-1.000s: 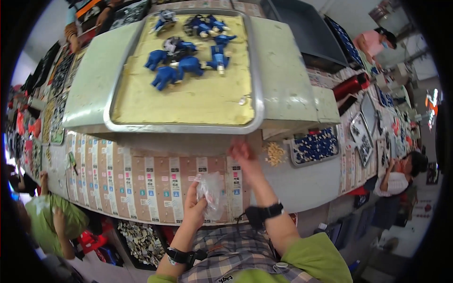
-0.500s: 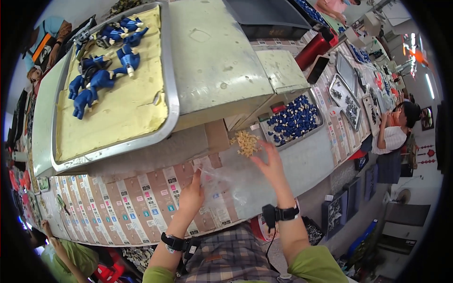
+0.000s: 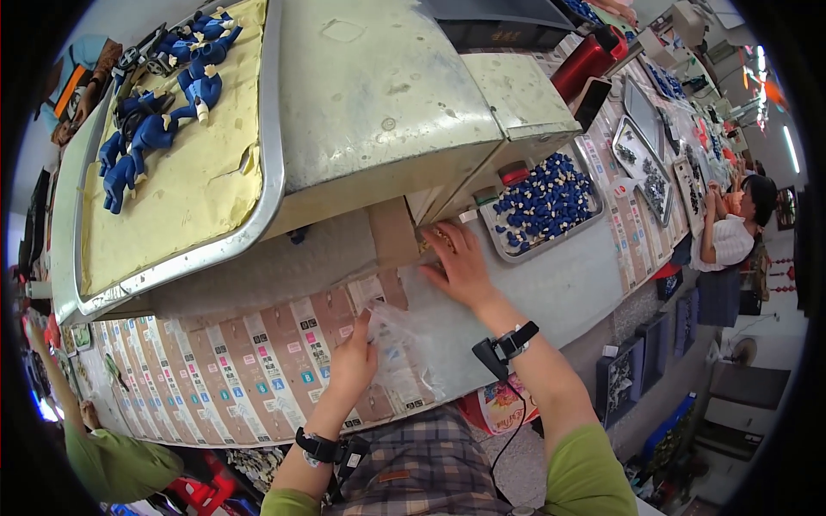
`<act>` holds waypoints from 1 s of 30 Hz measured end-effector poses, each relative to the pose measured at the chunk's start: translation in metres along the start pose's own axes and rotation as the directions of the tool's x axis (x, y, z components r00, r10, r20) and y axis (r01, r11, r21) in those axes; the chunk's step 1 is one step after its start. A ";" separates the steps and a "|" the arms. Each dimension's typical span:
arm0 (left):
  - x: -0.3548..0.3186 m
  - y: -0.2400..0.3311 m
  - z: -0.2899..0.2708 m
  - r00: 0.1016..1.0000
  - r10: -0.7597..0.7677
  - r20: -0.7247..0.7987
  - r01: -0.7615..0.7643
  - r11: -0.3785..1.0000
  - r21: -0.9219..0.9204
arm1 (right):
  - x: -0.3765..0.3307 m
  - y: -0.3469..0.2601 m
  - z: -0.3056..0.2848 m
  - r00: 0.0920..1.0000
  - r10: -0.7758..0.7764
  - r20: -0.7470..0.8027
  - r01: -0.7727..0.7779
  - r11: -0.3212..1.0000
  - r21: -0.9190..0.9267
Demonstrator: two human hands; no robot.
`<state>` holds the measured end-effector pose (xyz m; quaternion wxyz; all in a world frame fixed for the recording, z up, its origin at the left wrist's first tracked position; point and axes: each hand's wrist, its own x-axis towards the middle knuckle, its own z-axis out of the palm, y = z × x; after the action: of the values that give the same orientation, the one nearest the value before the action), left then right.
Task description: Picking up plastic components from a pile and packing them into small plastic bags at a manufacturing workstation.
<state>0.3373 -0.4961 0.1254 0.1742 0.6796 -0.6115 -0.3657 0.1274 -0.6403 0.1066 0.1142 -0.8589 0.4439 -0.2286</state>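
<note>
My left hand (image 3: 351, 359) is closed in a pinch on the upper edge of a clear plastic bag (image 3: 403, 340), which lies slack over the table. Over the heap of small pale-yellow pieces (image 3: 424, 247) rests my right hand (image 3: 465, 268), palm down, fingers spread and the thumb apart. It hides most of the heap; only bits show around the fingers. Just right of that hand stands a metal tray (image 3: 525, 254) filled with small blue and cream parts (image 3: 551, 202).
A machine with a pale top (image 3: 370, 112) carries a metal tray (image 3: 277, 163) of blue figures (image 3: 155, 133). A red bottle (image 3: 585, 64) and a phone (image 3: 592, 101) stand far right. Co-workers sit left and right; crates (image 3: 618, 383) are on the floor.
My right hand has moved left and down onto the pale-yellow heap, covering it. My left hand keeps its hold on the bag. The view has shifted slightly.
</note>
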 end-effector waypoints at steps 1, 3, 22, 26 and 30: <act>0.000 -0.001 0.002 1.000 0.008 -0.009 -0.008 1.000 0.002 | 0.002 0.000 -0.001 0.999 -0.033 0.023 0.033 0.999 -0.026; 0.000 -0.002 0.004 1.000 0.008 -0.017 -0.008 1.000 -0.013 | 0.006 0.003 0.004 0.998 -0.051 0.023 0.052 0.998 -0.028; 0.003 0.001 0.002 1.000 -0.029 -0.010 0.028 0.999 -0.031 | -0.004 0.012 0.011 0.993 -0.115 0.014 0.115 0.992 -0.042; 0.002 -0.001 0.002 0.999 -0.033 -0.022 0.032 0.999 -0.040 | -0.008 0.010 -0.003 0.990 -0.127 -0.052 0.126 0.992 -0.028; 0.003 0.002 0.000 0.999 -0.042 -0.013 0.041 0.999 -0.034 | -0.004 0.001 -0.006 0.992 -0.072 -0.106 0.059 0.991 -0.122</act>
<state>0.3355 -0.4990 0.1262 0.1823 0.6917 -0.5898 -0.3748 0.1220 -0.6377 0.1108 0.0309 -0.8643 0.4337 -0.2527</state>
